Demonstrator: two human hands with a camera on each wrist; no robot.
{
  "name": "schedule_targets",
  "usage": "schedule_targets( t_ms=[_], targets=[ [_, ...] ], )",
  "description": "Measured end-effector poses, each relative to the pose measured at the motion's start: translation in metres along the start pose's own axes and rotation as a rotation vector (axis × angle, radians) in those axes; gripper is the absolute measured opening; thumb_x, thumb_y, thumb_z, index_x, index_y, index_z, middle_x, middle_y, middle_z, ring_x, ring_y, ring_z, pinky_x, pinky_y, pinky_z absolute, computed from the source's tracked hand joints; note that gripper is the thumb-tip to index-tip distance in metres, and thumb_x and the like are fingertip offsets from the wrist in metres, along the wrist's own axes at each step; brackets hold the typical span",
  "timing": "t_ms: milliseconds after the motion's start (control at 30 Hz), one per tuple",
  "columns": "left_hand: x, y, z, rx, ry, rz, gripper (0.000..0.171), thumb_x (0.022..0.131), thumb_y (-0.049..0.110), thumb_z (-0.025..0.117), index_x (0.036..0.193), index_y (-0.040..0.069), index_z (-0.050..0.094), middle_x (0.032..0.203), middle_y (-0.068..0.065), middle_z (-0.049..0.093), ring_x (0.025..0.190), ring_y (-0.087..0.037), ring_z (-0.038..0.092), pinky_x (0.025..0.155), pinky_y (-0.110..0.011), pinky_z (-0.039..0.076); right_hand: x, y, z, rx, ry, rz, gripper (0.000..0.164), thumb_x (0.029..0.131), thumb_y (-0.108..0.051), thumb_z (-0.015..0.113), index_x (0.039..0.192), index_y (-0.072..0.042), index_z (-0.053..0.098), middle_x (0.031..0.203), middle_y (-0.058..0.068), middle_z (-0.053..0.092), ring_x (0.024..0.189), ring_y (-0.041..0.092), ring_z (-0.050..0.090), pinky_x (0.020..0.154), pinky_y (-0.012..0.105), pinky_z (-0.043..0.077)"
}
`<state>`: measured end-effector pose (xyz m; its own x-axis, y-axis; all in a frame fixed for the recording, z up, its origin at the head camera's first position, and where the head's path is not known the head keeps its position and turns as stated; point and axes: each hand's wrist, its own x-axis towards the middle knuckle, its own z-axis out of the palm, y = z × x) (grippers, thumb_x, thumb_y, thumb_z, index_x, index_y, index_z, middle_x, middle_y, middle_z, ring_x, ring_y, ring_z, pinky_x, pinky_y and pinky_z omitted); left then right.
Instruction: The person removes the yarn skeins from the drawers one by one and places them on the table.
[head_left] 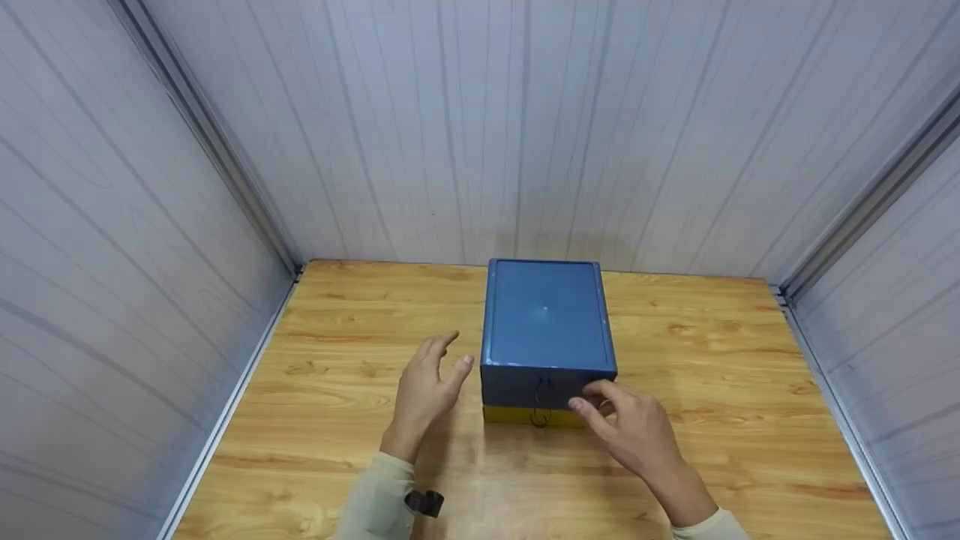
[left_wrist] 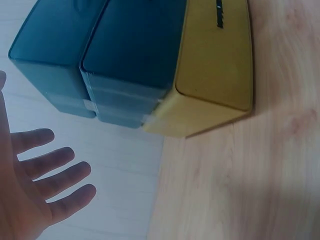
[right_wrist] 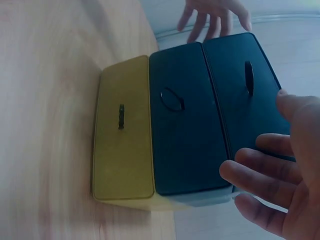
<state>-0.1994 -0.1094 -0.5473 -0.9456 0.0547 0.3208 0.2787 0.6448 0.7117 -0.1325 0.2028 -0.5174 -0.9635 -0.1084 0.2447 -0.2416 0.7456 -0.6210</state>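
A small three-tier drawer unit [head_left: 547, 315] stands on the table with its blue top up. In the right wrist view, its yellow bottom drawer [right_wrist: 123, 165], dark blue middle drawer [right_wrist: 187, 145] and dark blue top drawer [right_wrist: 230, 60] are all closed, each with a small black pull at its front. My left hand [head_left: 425, 390] is held just left of the unit, fingers spread and empty. At the front right corner, my right hand [head_left: 634, 427] has its fingers loosely bent and holds nothing. Its fingertips overlap the top drawer's front in the right wrist view.
The unit rests on a wood-grain table [head_left: 360, 315], near its back edge. A pale panelled wall [head_left: 480, 135] rises behind, with further walls at left [head_left: 97, 300] and right. A black band [head_left: 424, 503] sits at my left sleeve.
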Motion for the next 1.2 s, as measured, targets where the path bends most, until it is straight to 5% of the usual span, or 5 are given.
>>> schedule_targets(
  t_ms=[367,633,833,1200],
  targets=[
    [0.008,0.016,0.005,-0.092,-0.030,-0.005,0.054,0.100,0.045,0.060,0.146,0.015,0.057,0.137,-0.008,0.063,0.118,-0.030,0.063,0.093,-0.049,0.054,0.006,-0.019,0.021,0.067,-0.032,-0.026,0.025,0.095,-0.050,0.070,0.098,-0.025,0.076,0.088,-0.012,0.073,0.074,-0.001,0.066,0.070,0.030,0.059],
    [0.010,0.021,0.012,-0.119,-0.074,-0.030,0.061,0.100,0.054,0.057,0.149,0.017,0.054,0.144,-0.008,0.061,0.123,-0.030,0.062,0.098,-0.050,0.054,0.010,-0.029,0.033,-0.005,-0.021,-0.026,0.040,0.093,-0.058,0.068,0.095,-0.019,0.077,0.082,-0.009,0.073,0.071,0.000,0.064,0.067,0.027,0.056],
    [0.013,0.023,0.016,-0.158,-0.079,-0.045,0.062,0.100,0.052,0.058,0.150,0.015,0.053,0.144,-0.009,0.060,0.124,-0.033,0.062,0.099,-0.051,0.054,0.013,-0.031,0.038,-0.016,-0.009,-0.027,0.033,0.095,-0.050,0.070,0.090,-0.019,0.076,0.077,-0.008,0.072,0.068,0.002,0.064,0.064,0.027,0.055],
    [0.014,0.028,0.023,-0.461,-0.122,-0.115,0.051,0.102,0.034,0.059,0.151,0.018,0.053,0.141,-0.011,0.062,0.114,-0.031,0.068,0.091,-0.043,0.059,0.014,-0.033,0.038,0.034,-0.018,-0.023,0.019,0.094,-0.034,0.074,0.083,-0.018,0.073,0.072,-0.011,0.069,0.064,-0.002,0.060,0.060,0.021,0.052]
  ],
)
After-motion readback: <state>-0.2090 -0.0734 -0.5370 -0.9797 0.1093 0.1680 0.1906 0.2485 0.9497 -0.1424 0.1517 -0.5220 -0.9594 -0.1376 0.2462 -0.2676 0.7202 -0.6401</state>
